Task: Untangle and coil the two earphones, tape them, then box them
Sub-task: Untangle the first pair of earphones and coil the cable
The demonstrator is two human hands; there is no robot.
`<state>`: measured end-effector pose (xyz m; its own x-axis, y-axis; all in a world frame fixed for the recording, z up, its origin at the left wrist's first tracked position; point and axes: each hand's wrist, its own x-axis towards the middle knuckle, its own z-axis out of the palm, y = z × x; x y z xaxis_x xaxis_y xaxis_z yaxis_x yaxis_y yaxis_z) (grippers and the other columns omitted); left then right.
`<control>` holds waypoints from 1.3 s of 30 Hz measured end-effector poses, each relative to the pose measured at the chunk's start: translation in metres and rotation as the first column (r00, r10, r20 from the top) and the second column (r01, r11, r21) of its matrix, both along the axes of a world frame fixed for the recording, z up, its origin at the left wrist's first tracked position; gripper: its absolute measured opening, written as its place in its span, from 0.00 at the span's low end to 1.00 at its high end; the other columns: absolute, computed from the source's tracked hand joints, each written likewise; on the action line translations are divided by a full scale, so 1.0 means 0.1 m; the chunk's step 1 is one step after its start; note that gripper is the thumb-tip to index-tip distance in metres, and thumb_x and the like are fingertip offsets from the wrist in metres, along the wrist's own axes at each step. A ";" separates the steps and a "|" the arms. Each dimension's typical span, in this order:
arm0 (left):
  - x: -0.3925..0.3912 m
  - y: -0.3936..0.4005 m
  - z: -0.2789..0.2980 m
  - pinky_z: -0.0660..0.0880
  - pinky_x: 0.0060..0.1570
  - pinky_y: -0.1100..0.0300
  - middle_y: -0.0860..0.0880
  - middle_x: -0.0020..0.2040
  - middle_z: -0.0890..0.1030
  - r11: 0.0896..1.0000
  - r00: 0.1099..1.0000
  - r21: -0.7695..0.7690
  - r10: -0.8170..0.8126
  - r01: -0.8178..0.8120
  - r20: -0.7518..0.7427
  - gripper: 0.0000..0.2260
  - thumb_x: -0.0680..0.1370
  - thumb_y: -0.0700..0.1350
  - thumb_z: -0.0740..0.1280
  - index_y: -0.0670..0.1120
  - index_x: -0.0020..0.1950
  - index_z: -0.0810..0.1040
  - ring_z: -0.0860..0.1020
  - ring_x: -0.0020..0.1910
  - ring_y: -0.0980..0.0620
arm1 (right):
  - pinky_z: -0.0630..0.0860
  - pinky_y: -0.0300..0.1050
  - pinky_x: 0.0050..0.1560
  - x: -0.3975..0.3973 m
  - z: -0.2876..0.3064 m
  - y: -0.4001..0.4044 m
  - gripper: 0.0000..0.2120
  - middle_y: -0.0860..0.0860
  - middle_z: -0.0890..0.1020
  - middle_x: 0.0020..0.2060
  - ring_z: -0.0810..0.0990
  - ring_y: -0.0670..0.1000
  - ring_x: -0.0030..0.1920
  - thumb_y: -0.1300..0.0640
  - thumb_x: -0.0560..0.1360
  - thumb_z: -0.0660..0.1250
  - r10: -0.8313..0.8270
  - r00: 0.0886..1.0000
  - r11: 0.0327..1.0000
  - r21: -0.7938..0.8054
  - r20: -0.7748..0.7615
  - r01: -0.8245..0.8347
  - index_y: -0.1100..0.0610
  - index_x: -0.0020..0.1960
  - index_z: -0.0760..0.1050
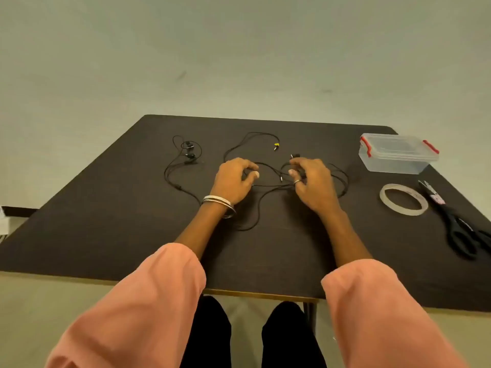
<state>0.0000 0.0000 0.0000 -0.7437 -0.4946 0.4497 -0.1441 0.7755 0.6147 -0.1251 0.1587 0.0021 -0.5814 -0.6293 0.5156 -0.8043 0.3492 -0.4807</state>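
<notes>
Black cables [265, 183] of the earphones are spread in loose, tangled loops across the middle of the dark worktop [106, 229]. Near the frame's centre, the left hand [233, 181] is curled over the cable, with finger and thumb seemingly pinched on a strand. Just to its right, the right hand [310, 181] is likewise curled on the tangle, a strand being pinched between its fingertips; a ring is worn on one finger. Bangles [219, 204] are seen on the left wrist, and both forearms are covered by pink sleeves [138, 301] in the lower part of the frame. Earbuds [189, 151] lie left of centre, well apart from the hands, and a yellow-tipped plug [276, 146] lies just above them. At the right, a clear box [396, 155] with red clips is closed by its lid. Below it, near the right edge, a roll of tape [403, 203] lies flat, with black scissors [457, 224] just beside it.
</notes>
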 end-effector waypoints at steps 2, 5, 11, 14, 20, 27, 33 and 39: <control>0.04 0.00 -0.02 0.73 0.51 0.57 0.49 0.46 0.81 1.000 1.000 0.019 -0.014 0.014 -0.008 0.07 0.75 0.43 0.69 0.45 0.52 0.83 0.76 0.42 0.54 | 0.73 0.55 0.57 0.02 -0.02 0.05 0.13 0.50 0.83 0.50 0.75 0.52 0.56 0.54 0.76 0.67 0.025 1.000 0.999 0.032 -0.019 -0.024 0.56 0.59 0.78; 0.05 -0.04 -0.11 0.70 0.56 0.63 0.48 0.54 0.82 0.995 0.999 0.094 -0.027 0.025 0.018 0.08 0.75 0.43 0.70 0.45 0.53 0.83 0.78 0.54 0.53 | 0.62 0.50 0.56 -0.02 -0.07 0.09 0.12 0.46 0.81 0.52 0.71 0.50 0.59 0.48 0.76 0.67 0.085 0.993 0.979 0.189 -0.078 -0.069 0.51 0.56 0.79; 0.07 -0.14 -0.13 0.67 0.61 0.63 0.52 0.61 0.80 0.979 0.999 0.202 -0.046 0.042 0.015 0.08 0.76 0.45 0.70 0.48 0.54 0.83 0.75 0.60 0.56 | 0.53 0.45 0.49 -0.12 -0.05 -0.01 0.03 0.43 0.76 0.45 0.69 0.50 0.57 0.56 0.76 0.67 0.097 0.990 0.938 0.342 -0.103 -0.056 0.51 0.48 0.80; 0.04 -0.14 -0.15 0.68 0.65 0.55 0.51 0.62 0.78 0.990 0.989 0.118 -0.093 0.079 0.119 0.08 0.74 0.46 0.72 0.50 0.52 0.84 0.74 0.63 0.53 | 0.54 0.45 0.50 -0.12 -0.04 -0.06 0.03 0.43 0.74 0.46 0.68 0.49 0.56 0.58 0.76 0.66 0.119 0.988 0.925 0.373 -0.098 -0.074 0.52 0.48 0.78; 0.04 -0.13 -0.14 0.68 0.63 0.57 0.51 0.60 0.79 0.987 0.990 0.150 -0.082 0.064 0.117 0.04 0.73 0.41 0.73 0.48 0.46 0.85 0.74 0.60 0.53 | 0.56 0.46 0.51 -0.10 -0.02 -0.09 0.04 0.44 0.74 0.49 0.67 0.48 0.56 0.54 0.77 0.66 0.161 0.984 0.911 0.395 -0.077 -0.118 0.52 0.50 0.78; 0.07 -0.08 -0.11 0.68 0.58 0.59 0.50 0.57 0.80 0.986 0.999 0.167 -0.031 0.029 0.009 0.07 0.75 0.44 0.71 0.48 0.52 0.82 0.74 0.57 0.52 | 0.61 0.49 0.56 -0.06 0.01 -0.07 0.06 0.43 0.78 0.36 0.75 0.50 0.45 0.62 0.78 0.61 0.157 0.988 0.957 0.244 0.011 -0.155 0.52 0.45 0.72; 0.13 -0.04 -0.08 0.70 0.44 0.57 0.51 0.38 0.80 0.997 0.983 0.056 0.056 -0.047 -0.176 0.11 0.72 0.55 0.70 0.48 0.40 0.83 0.72 0.41 0.54 | 0.76 0.59 0.48 -0.05 0.02 -0.03 0.05 0.46 0.79 0.34 0.80 0.52 0.37 0.60 0.79 0.61 0.187 0.976 0.982 0.005 0.114 -0.189 0.52 0.46 0.71; 0.10 0.08 -0.09 0.68 0.51 0.48 0.56 0.37 0.81 0.985 0.987 -0.150 -0.066 0.088 0.146 0.15 0.70 0.65 0.68 0.55 0.43 0.84 0.73 0.43 0.54 | 0.76 0.50 0.36 0.10 0.08 -0.06 0.05 0.52 0.80 0.29 0.79 0.49 0.31 0.59 0.79 0.62 0.266 0.943 0.955 -0.188 0.202 -0.229 0.58 0.45 0.73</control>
